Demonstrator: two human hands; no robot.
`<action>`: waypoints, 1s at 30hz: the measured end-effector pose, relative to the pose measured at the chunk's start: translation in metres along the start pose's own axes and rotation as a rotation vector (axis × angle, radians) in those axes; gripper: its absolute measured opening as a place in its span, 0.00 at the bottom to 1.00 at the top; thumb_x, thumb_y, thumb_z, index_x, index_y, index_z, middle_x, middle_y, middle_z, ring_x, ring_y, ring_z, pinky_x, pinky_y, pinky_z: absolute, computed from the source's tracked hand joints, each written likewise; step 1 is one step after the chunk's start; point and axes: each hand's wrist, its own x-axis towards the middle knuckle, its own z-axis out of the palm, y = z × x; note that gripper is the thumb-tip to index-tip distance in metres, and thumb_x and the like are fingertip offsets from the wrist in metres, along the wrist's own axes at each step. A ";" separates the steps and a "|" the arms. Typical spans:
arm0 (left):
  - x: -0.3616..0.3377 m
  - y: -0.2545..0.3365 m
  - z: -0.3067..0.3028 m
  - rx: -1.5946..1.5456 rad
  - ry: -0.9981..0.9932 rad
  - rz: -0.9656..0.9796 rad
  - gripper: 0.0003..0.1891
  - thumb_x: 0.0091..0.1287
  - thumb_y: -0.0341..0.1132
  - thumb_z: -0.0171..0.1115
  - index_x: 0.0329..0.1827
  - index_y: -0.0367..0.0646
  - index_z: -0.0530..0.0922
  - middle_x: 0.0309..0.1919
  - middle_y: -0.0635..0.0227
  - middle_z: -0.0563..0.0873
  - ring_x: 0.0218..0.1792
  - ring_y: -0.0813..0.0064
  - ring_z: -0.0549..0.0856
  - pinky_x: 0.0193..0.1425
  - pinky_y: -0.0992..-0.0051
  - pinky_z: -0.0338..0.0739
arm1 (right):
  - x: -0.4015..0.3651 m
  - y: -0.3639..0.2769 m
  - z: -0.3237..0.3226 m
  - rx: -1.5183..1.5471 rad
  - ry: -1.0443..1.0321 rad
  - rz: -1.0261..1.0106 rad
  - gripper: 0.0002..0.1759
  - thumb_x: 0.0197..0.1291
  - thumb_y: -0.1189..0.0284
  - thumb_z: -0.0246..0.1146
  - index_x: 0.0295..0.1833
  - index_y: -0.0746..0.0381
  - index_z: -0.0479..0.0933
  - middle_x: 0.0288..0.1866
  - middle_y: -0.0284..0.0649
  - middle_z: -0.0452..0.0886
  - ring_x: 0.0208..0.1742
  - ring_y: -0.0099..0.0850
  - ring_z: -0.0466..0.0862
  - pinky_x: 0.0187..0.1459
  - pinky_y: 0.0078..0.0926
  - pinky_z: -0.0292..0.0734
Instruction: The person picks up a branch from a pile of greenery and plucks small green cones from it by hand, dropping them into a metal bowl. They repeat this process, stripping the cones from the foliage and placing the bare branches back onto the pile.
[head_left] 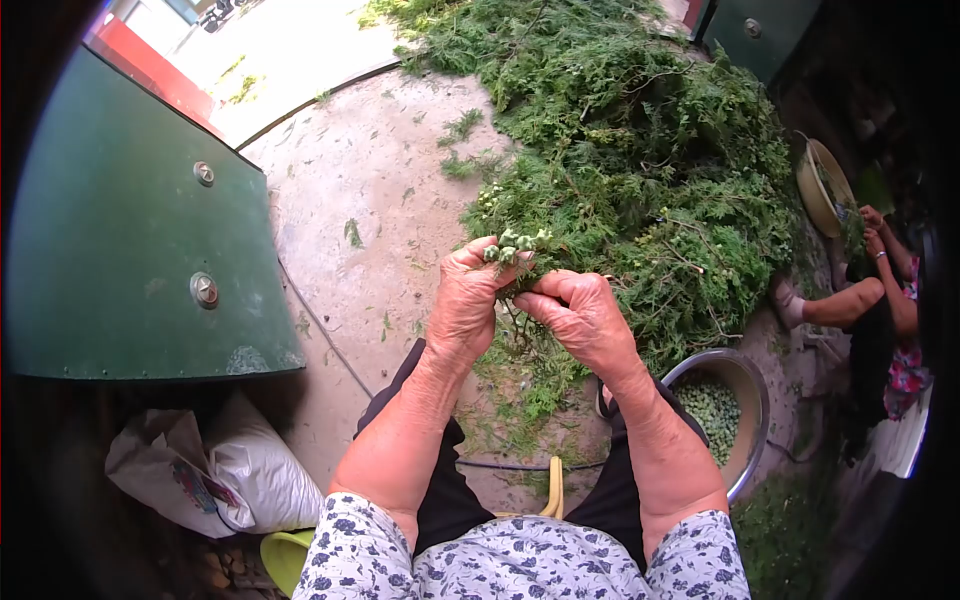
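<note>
In front of me, my left hand (pixel 466 300) is closed on a cluster of pale green, knobbly cones (pixel 510 246), which stick out past the thumb and fingertips. Close against it, my right hand (pixel 584 315) pinches a leafy conifer sprig (pixel 522 284), partly hidden by the fingers. Thin dark twigs hang below both hands. Beyond them spreads a large heap of cut conifer branches (pixel 640 190). To the right of my knee stands a metal basin (pixel 755 440) with many small green cones in it.
At the right another person (pixel 870 290) sits by a tan basin (pixel 820 195), hands on some greenery. A green metal door (pixel 120 240) stands at the left, above white sacks (pixel 250 470). A cable (pixel 325 330) crosses the concrete floor (pixel 370 190), with scattered leaf bits.
</note>
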 end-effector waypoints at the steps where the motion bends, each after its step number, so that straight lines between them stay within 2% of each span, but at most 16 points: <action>1: 0.000 0.000 0.000 0.000 -0.001 0.000 0.08 0.55 0.26 0.66 0.38 0.40 0.79 0.33 0.70 0.84 0.35 0.79 0.82 0.41 0.79 0.76 | 0.000 -0.001 -0.002 -0.026 -0.010 -0.026 0.10 0.54 0.71 0.64 0.33 0.68 0.79 0.21 0.39 0.75 0.24 0.20 0.73 0.27 0.25 0.68; 3: -0.002 0.000 0.000 -0.039 0.067 -0.038 0.08 0.55 0.26 0.66 0.38 0.41 0.80 0.32 0.71 0.84 0.35 0.81 0.81 0.41 0.80 0.75 | 0.000 -0.002 -0.009 -0.052 -0.021 -0.051 0.10 0.54 0.71 0.64 0.34 0.68 0.79 0.21 0.39 0.76 0.25 0.21 0.75 0.28 0.25 0.68; 6: -0.002 0.002 0.003 0.024 0.077 0.028 0.08 0.55 0.27 0.67 0.37 0.40 0.80 0.32 0.72 0.84 0.35 0.82 0.81 0.41 0.81 0.74 | 0.005 -0.005 -0.022 0.135 0.230 0.151 0.10 0.55 0.70 0.65 0.35 0.67 0.80 0.22 0.31 0.76 0.23 0.18 0.72 0.25 0.19 0.67; 7: -0.003 0.001 0.004 0.023 0.076 0.026 0.08 0.55 0.27 0.67 0.37 0.40 0.80 0.32 0.72 0.84 0.35 0.82 0.81 0.41 0.81 0.74 | 0.006 -0.005 -0.022 0.134 0.231 0.153 0.10 0.55 0.70 0.65 0.35 0.67 0.80 0.22 0.31 0.76 0.23 0.18 0.72 0.25 0.19 0.67; 9: -0.005 0.000 0.007 0.128 0.009 0.059 0.08 0.55 0.28 0.67 0.37 0.40 0.80 0.33 0.73 0.84 0.35 0.84 0.80 0.42 0.82 0.72 | 0.006 -0.006 -0.020 0.426 0.237 0.230 0.09 0.55 0.70 0.65 0.35 0.66 0.80 0.21 0.28 0.74 0.21 0.15 0.69 0.22 0.16 0.64; 10: -0.007 0.002 0.012 0.167 0.000 0.066 0.04 0.58 0.27 0.65 0.34 0.40 0.79 0.29 0.77 0.81 0.32 0.90 0.76 0.36 0.87 0.71 | 0.007 -0.004 -0.015 0.361 0.251 0.149 0.09 0.56 0.70 0.65 0.35 0.66 0.79 0.20 0.27 0.73 0.19 0.13 0.68 0.20 0.14 0.62; 15: -0.008 0.001 0.013 0.212 -0.031 0.043 0.03 0.58 0.27 0.65 0.33 0.41 0.79 0.29 0.77 0.81 0.32 0.89 0.77 0.36 0.86 0.71 | 0.005 -0.008 -0.011 0.316 0.282 0.172 0.09 0.56 0.69 0.65 0.34 0.65 0.79 0.20 0.27 0.73 0.19 0.13 0.68 0.19 0.14 0.61; 17: -0.008 0.001 0.012 0.275 -0.041 0.013 0.04 0.58 0.28 0.65 0.33 0.40 0.79 0.30 0.77 0.81 0.32 0.89 0.77 0.36 0.85 0.72 | 0.004 -0.010 -0.014 0.430 0.199 0.218 0.09 0.58 0.69 0.64 0.35 0.65 0.78 0.20 0.28 0.73 0.18 0.14 0.69 0.17 0.12 0.61; 18: -0.009 0.001 0.011 0.201 -0.060 -0.008 0.03 0.58 0.28 0.65 0.33 0.41 0.79 0.30 0.76 0.82 0.32 0.89 0.77 0.37 0.85 0.72 | 0.003 -0.008 -0.015 0.431 0.200 0.219 0.09 0.58 0.69 0.64 0.35 0.65 0.78 0.20 0.28 0.73 0.18 0.14 0.69 0.17 0.12 0.61; 20: -0.009 0.000 0.011 0.127 -0.079 -0.028 0.03 0.59 0.29 0.65 0.33 0.41 0.79 0.30 0.76 0.82 0.32 0.88 0.78 0.37 0.84 0.73 | 0.003 -0.002 -0.019 0.893 0.136 0.419 0.10 0.60 0.68 0.62 0.36 0.65 0.76 0.20 0.29 0.73 0.17 0.16 0.70 0.16 0.11 0.60; 21: -0.009 -0.001 0.012 0.095 -0.060 -0.055 0.03 0.59 0.29 0.65 0.33 0.41 0.79 0.30 0.76 0.82 0.32 0.88 0.78 0.38 0.84 0.73 | 0.003 0.004 -0.019 0.893 0.136 0.418 0.10 0.60 0.68 0.62 0.36 0.65 0.76 0.20 0.29 0.73 0.17 0.16 0.70 0.16 0.11 0.60; 23: -0.008 -0.002 0.013 0.065 -0.042 -0.082 0.03 0.59 0.29 0.65 0.32 0.42 0.78 0.29 0.76 0.82 0.32 0.88 0.78 0.38 0.84 0.74 | 0.003 0.015 -0.019 1.113 0.061 0.408 0.11 0.62 0.67 0.59 0.38 0.65 0.75 0.25 0.33 0.75 0.19 0.18 0.73 0.14 0.11 0.60; 26: -0.006 -0.003 0.013 0.031 0.022 -0.067 0.03 0.59 0.30 0.64 0.31 0.42 0.78 0.29 0.76 0.82 0.31 0.88 0.78 0.39 0.83 0.75 | 0.007 0.009 -0.024 1.176 0.091 0.338 0.11 0.63 0.66 0.57 0.40 0.65 0.74 0.29 0.37 0.76 0.22 0.19 0.74 0.15 0.11 0.61; 29: -0.008 0.001 0.014 0.124 0.053 0.036 0.04 0.59 0.29 0.64 0.30 0.42 0.77 0.26 0.77 0.80 0.29 0.89 0.75 0.35 0.84 0.72 | 0.008 -0.006 -0.027 1.215 0.160 0.321 0.12 0.64 0.66 0.55 0.42 0.64 0.73 0.32 0.38 0.76 0.24 0.19 0.75 0.15 0.11 0.62; 30: -0.008 0.001 0.010 0.254 0.025 0.067 0.03 0.59 0.29 0.64 0.31 0.42 0.78 0.26 0.77 0.80 0.27 0.88 0.76 0.32 0.83 0.73 | 0.007 -0.007 -0.027 1.250 0.148 0.292 0.11 0.62 0.67 0.58 0.43 0.64 0.72 0.31 0.36 0.76 0.23 0.19 0.74 0.16 0.11 0.62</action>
